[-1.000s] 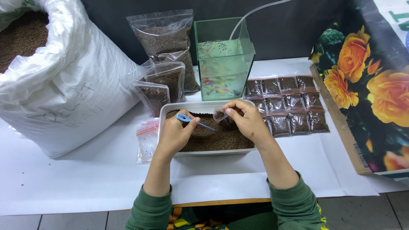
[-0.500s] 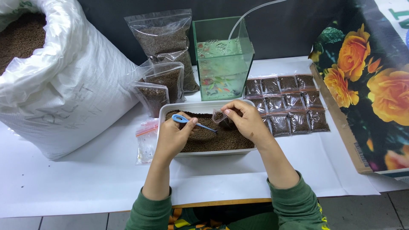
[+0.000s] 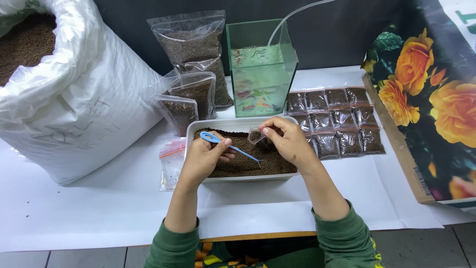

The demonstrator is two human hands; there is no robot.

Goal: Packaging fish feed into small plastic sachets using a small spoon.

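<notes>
Blue scoop (image 3: 229, 145) pinched in left hand (image 3: 206, 158), tip down in brown pellets inside white tray (image 3: 238, 177). Right hand (image 3: 287, 141) closed on small clear bag (image 3: 258, 136), partly filled, over tray.

- left hand (image 3: 202, 158) grips blue spoon (image 3: 229, 144), tip down in brown granules
- right hand (image 3: 288, 141) pinches small clear bag (image 3: 257, 135) over white tray (image 3: 191, 133)
- filled packets (image 3: 336, 121) in rows right of tray
</notes>
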